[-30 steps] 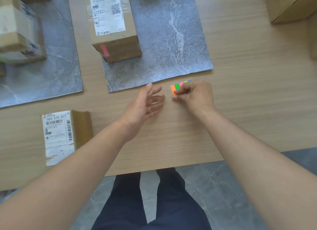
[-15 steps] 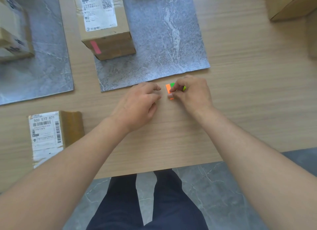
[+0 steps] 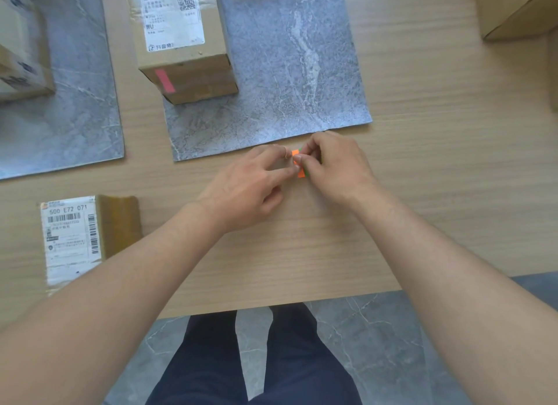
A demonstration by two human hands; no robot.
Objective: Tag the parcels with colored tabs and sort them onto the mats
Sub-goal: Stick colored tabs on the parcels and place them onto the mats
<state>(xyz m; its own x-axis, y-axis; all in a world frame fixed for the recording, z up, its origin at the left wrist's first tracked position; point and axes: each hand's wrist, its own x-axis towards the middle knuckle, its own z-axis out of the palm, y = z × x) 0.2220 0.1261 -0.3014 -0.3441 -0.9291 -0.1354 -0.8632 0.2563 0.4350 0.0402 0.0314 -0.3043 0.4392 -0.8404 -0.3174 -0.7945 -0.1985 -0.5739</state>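
Head view, both forearms bare. The left forearm enters from 7 o'clock and the right from 4 o'clock, converging just above the middle of the wooden table (image 3: 437, 193).

The right hand (image 3: 338, 169) lies knuckles-up with fingers curled, clamped on the tab pad (image 3: 299, 163), of which the orange strip and a sliver of green show. The left hand (image 3: 244, 190) is also knuckles-up. Its thumb and forefinger are closed together on the pad's orange edge and its other fingers are tucked under.

The pad sits just off the near edge of the centre mat (image 3: 287, 72), which lies at 12 o'clock from it. At 11 o'clock a tagged parcel (image 3: 181, 42) stands on that mat's left edge, a pink tab (image 3: 164, 80) on its near face. The labelled parcel (image 3: 81, 235) lies on bare table at 8 o'clock. The left mat (image 3: 75, 102), at 10 o'clock, carries another parcel (image 3: 21, 57). A carton (image 3: 513, 6) stands at 2 o'clock.
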